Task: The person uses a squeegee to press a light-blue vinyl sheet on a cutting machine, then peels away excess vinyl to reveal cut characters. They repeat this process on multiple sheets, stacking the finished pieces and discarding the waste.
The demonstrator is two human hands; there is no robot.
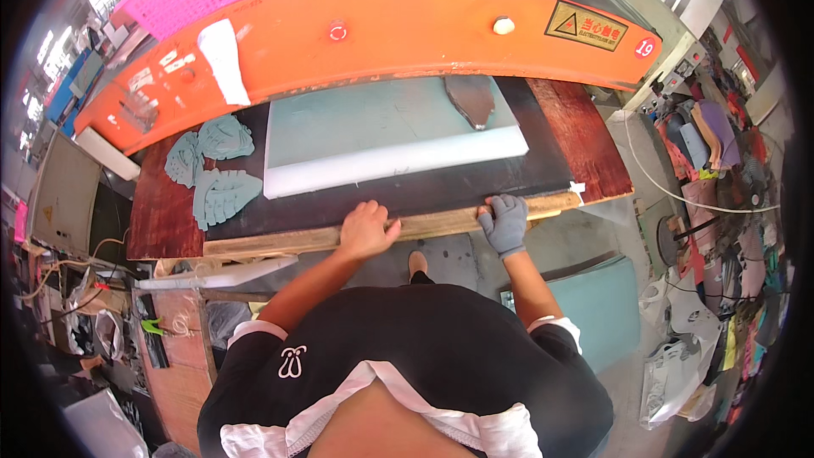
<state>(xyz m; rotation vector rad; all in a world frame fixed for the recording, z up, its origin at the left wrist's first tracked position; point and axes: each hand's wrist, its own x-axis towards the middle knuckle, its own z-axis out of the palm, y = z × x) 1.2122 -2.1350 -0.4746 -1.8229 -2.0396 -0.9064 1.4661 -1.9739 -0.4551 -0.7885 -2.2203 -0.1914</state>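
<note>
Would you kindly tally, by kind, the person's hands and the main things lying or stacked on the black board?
Bare left hand: 1
Gloved right hand: 1
Green-topped slab: 1
Dark pointed piece: 1
Green cut-piece clusters: 3
Total: 7

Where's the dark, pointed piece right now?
In the head view, the dark, pointed piece lies on the pale green sheet, toward its right end, close by the orange beam.
</note>
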